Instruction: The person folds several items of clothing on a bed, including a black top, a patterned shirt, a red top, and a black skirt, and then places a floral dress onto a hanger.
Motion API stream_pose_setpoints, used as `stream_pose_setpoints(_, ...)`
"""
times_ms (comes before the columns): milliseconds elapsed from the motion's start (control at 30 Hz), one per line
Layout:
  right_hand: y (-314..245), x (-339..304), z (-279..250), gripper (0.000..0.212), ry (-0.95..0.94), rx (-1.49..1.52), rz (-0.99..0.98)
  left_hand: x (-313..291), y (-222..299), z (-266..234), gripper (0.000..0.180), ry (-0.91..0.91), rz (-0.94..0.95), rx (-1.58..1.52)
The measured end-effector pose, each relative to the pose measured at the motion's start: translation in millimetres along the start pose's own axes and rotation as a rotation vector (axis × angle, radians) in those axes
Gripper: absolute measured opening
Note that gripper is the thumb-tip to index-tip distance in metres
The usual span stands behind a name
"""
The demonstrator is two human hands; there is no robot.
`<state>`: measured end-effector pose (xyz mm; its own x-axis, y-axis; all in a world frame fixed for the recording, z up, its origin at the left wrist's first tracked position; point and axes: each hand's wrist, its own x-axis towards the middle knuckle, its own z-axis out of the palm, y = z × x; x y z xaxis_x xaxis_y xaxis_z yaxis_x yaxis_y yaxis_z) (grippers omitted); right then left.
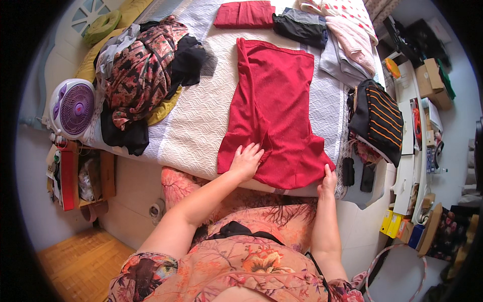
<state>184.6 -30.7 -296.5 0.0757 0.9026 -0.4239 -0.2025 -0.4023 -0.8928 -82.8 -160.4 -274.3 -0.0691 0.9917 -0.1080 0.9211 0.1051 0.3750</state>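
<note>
A red garment (276, 100) lies spread on the bed in front of me, its narrow end pointing away and its flared end near the bed's front edge. My left hand (246, 162) rests on its lower left part, fingers stretched out over the cloth. At the near right corner, my right hand (327, 181) pinches the garment's edge between thumb and fingers. A fold line runs down the left side of the cloth toward my left hand. The garment's exact kind is unclear.
Left on the bed is a heap of loose clothes (146, 70) beside a purple-white fan (75, 108). Folded red cloth (245, 15) and dark folded clothes (300, 27) lie at the far side. A striped black garment (381, 116) tops a pile at right, near a phone (368, 177).
</note>
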Motion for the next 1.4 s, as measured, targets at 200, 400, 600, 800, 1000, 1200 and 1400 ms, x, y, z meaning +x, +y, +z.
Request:
stream_pose_setpoints(200, -46, -49, 97, 0.016, -0.267, -0.569, -0.556, -27, -5, -19, 0.05, 0.027, 0.09, -0.124)
stream_pose_setpoints(400, 8, -93, 130, 0.032, -0.891, -1.336, -0.925, -41, -5, -18, 0.037, -0.011, 0.145, -0.204)
stream_pose_setpoints(600, -10, -89, 86, 0.023, -0.794, -1.098, -0.777, -58, -27, -35, 0.021, 0.17, 0.072, -0.449)
stream_pose_setpoints(800, 25, -56, 24, 0.024, -0.371, -0.852, -0.159, -51, -84, -19, 0.043, 0.338, -0.439, -0.304)
stream_pose_setpoints(1000, 29, -62, 53, 0.023, -0.396, -0.227, 0.454, -39, -93, 17, 0.039, 0.157, -0.557, -0.815)
stream_pose_setpoints(1200, 20, -48, 58, 0.027, -0.513, -0.576, -0.21, -48, -76, -5, 0.025, 0.165, -0.387, -0.897)
stream_pose_setpoints(1400, -12, -34, 40, 0.038, -0.804, -1.26, 0.102, -67, -95, -43, 0.025, -0.407, -0.706, -0.864)
